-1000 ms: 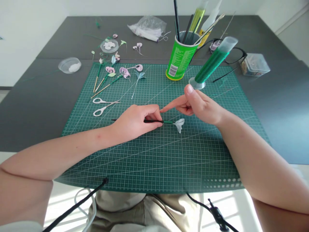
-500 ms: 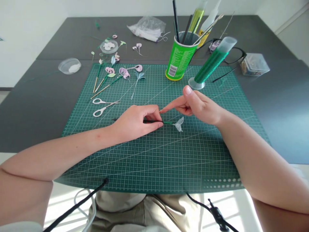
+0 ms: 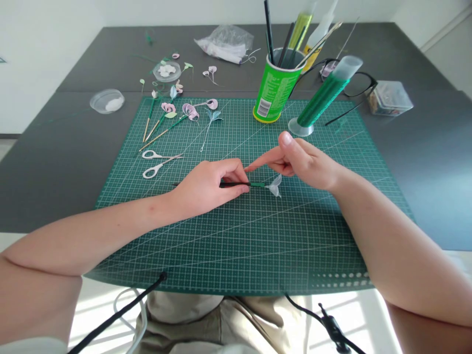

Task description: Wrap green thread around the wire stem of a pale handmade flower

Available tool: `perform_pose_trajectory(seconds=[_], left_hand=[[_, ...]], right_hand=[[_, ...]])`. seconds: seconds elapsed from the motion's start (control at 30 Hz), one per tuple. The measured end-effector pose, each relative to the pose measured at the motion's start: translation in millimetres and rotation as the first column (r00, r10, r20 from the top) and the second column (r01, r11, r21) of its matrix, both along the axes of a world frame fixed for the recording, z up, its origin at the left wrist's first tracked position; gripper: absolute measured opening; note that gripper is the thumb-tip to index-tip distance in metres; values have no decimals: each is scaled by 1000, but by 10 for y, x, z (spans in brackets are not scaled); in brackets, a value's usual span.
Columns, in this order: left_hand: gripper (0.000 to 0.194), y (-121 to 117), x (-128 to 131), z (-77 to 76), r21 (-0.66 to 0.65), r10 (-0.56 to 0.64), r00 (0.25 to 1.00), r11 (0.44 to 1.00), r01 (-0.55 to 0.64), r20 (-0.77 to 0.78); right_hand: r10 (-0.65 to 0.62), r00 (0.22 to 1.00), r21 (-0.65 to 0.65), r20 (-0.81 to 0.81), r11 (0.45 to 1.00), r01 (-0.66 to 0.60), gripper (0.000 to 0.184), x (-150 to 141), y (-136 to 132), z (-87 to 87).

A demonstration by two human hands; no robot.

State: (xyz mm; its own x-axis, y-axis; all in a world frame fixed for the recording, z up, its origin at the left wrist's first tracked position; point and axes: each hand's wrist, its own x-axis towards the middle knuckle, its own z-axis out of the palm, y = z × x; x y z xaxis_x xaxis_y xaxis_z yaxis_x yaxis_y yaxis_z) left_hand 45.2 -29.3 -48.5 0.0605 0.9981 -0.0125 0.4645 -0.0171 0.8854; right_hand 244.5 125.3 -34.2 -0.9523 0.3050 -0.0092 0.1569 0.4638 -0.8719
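From afar, I'd steady the left hand (image 3: 211, 183), pinching the dark stick (image 3: 233, 185) clear of the pale flower (image 3: 275, 187), the right hand (image 3: 309, 164) pointing, any curled-finger grip unclear.

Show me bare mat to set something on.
Bare: the cutting mat this side of the left hand and white flower; a smaller patch between the blue flower and green canister. Crowded: far left, with pink flowers and scissors.

Slim black-green stem (image 3: 234, 185) held crosswise in left hand (image 3: 212, 182); translucent whitish flower (image 3: 274, 187) rightmost
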Motion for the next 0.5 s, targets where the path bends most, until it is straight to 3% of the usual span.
perform_pose_trajectory(seconds=[0.5], left_hand=[[12, 4, 1, -1, 37, 17, 998, 999, -15, -64]], right_hand=[[-12, 1000, -39, -18, 999, 12, 84, 8, -2, -39]])
